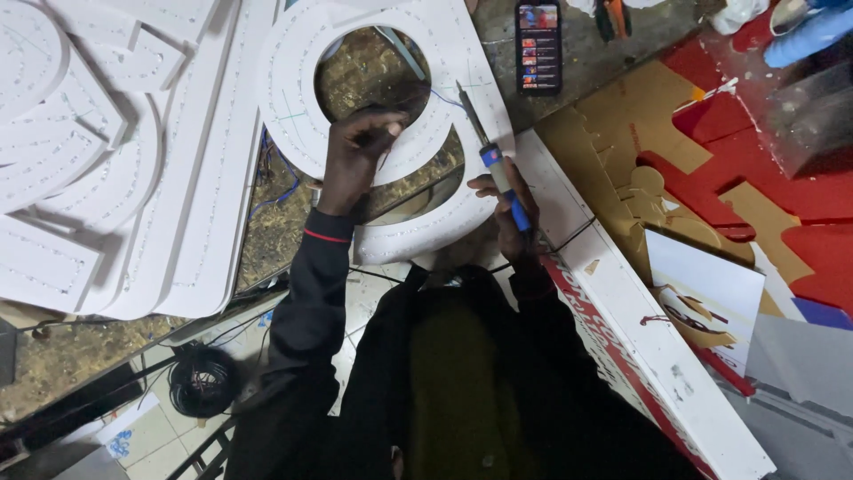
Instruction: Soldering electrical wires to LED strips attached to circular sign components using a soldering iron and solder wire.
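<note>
A large white ring-shaped foam board letter (293,98) with rows of small holes lies on the workbench in front of me. My left hand (355,151) reaches over the ring's inner edge and pinches something small and dark there, near thin blue wires (444,96). In my right hand (506,213) I hold a soldering iron (494,162) by its blue handle, its metal tip pointing up and left toward the ring. Dark sleeves cover both arms.
More white cut-out letter shapes (98,151) lie to the left. A phone (538,46) with a lit screen rests at the top. A long white board (640,329) runs along my right, with red and brown card pieces (737,160) beyond. A black wire coil (203,380) lies on the floor.
</note>
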